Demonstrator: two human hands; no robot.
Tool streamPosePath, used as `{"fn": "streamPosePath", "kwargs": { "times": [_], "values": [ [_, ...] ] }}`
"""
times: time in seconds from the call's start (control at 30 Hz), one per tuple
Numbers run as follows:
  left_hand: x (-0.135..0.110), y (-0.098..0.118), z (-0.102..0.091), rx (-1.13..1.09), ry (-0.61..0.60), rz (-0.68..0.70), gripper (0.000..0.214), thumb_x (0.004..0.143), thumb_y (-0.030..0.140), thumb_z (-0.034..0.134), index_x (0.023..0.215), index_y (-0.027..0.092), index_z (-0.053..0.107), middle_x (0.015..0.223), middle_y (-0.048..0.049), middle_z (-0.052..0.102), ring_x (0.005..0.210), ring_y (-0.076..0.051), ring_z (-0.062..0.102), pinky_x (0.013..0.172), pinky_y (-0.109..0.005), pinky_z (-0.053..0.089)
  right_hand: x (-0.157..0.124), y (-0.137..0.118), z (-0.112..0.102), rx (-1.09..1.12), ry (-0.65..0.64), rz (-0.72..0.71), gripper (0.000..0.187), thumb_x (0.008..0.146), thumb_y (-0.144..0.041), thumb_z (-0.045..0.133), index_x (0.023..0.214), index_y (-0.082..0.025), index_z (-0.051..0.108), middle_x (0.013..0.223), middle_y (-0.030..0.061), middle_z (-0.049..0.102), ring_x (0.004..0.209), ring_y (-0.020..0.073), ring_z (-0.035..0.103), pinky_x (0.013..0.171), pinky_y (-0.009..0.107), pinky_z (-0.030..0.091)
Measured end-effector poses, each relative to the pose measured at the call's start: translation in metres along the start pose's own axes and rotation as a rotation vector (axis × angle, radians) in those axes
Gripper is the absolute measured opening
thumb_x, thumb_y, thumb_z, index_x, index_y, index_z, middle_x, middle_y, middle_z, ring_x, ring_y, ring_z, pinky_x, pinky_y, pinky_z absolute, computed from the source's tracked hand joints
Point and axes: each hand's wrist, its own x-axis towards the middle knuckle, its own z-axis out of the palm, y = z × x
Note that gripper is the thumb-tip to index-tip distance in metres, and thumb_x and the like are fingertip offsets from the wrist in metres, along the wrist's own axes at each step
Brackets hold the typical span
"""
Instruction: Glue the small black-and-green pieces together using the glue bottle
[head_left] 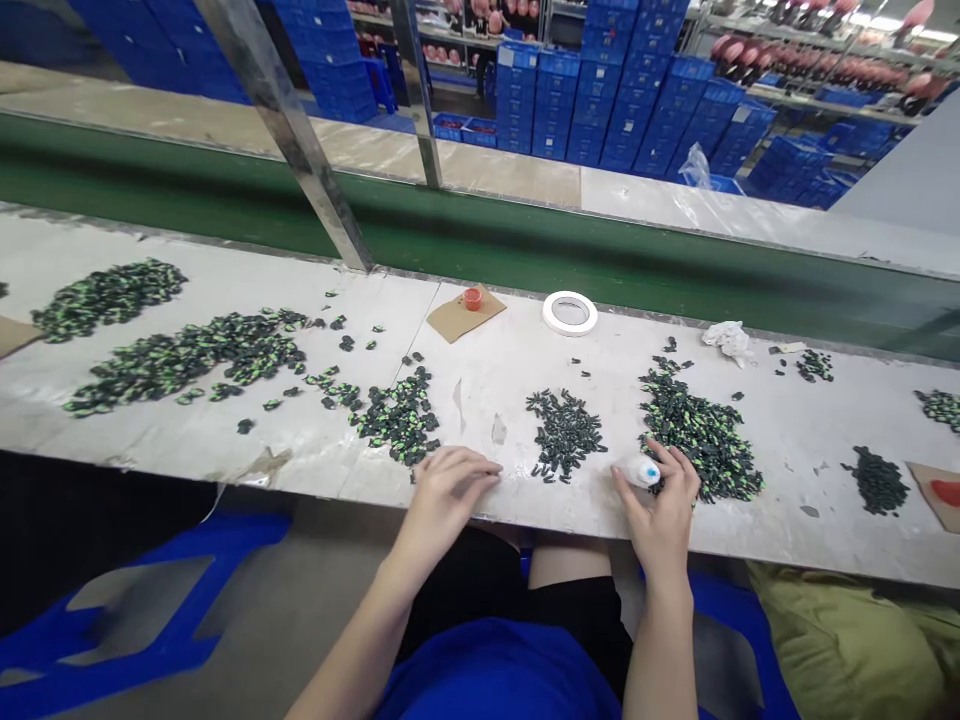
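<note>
My right hand (664, 505) is closed round a small white bottle (639, 471), whose blue tip points up towards me. It is at the near edge of a heap of black-and-green pieces (697, 430). My left hand (450, 490) rests low over the table's near side, fingers curled to the right and the thumb close to the index fingertip; anything pinched there is too small to make out. Just beyond it is another heap of black-and-green pieces (401, 415). Between the hands lies a pile of slim black pieces (566, 432).
A white tape roll (553, 322) and a cardboard piece (450, 322) bearing a red cup (472, 298) lie farther back. Crumpled tissue (727, 340) is at the right. Larger heaps (202, 355) spread leftwards. A metal post (300, 150) rises beside the green belt (495, 235).
</note>
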Motion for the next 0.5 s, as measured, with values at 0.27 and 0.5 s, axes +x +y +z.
{"fn": "streamPosePath", "kwargs": {
  "times": [0.27, 0.5],
  "values": [
    [0.001, 0.007, 0.032, 0.078, 0.143, -0.062, 0.006, 0.077, 0.025, 0.075, 0.082, 0.027, 0.072, 0.086, -0.0006, 0.075, 0.096, -0.026, 0.063, 0.091, -0.046, 0.033, -0.02, -0.02, 0.006, 0.421, -0.044, 0.264, 0.033, 0.068, -0.043, 0.076, 0.083, -0.019, 0.06, 0.071, 0.0005, 0.067, 0.059, 0.0167, 0.062, 0.053, 0.026, 0.048],
    [-0.001, -0.002, 0.027, -0.125, 0.091, -0.029, 0.026, 0.083, 0.022, 0.067, 0.109, 0.027, 0.065, 0.093, -0.0007, 0.077, 0.094, -0.022, 0.069, 0.088, -0.041, 0.043, -0.026, -0.036, 0.027, 0.551, 0.059, 0.282, 0.028, 0.074, -0.043, 0.07, 0.079, -0.016, 0.069, 0.068, 0.0036, 0.071, 0.059, 0.0189, 0.065, 0.053, 0.027, 0.049]
  ]
}}
